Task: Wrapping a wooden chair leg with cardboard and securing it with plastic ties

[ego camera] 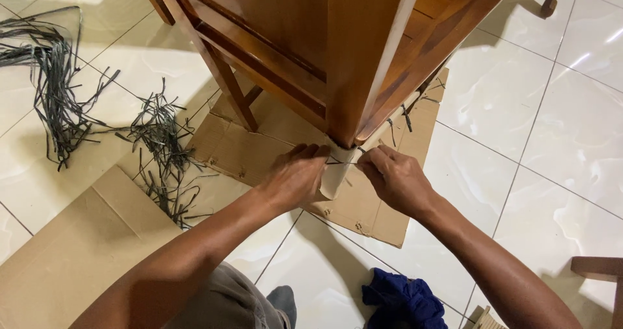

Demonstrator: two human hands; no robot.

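Note:
A brown wooden chair [305, 50] stands tilted on a flat sheet of cardboard [250, 150]. The foot of its nearest leg is wrapped in a strip of cardboard wrap [335, 173]. My left hand [295, 176] is closed against the left side of that wrap. My right hand [392, 176] pinches on the right side. A thin dark strap [342, 163] runs taut between the two hands across the wrap.
Heaps of cut black plastic strapping [58, 89] lie on the white tiled floor at the left. A second cardboard sheet [71, 251] lies at lower left. A blue cloth [402, 303] sits near the bottom edge. Part of another wooden piece [600, 270] shows at right.

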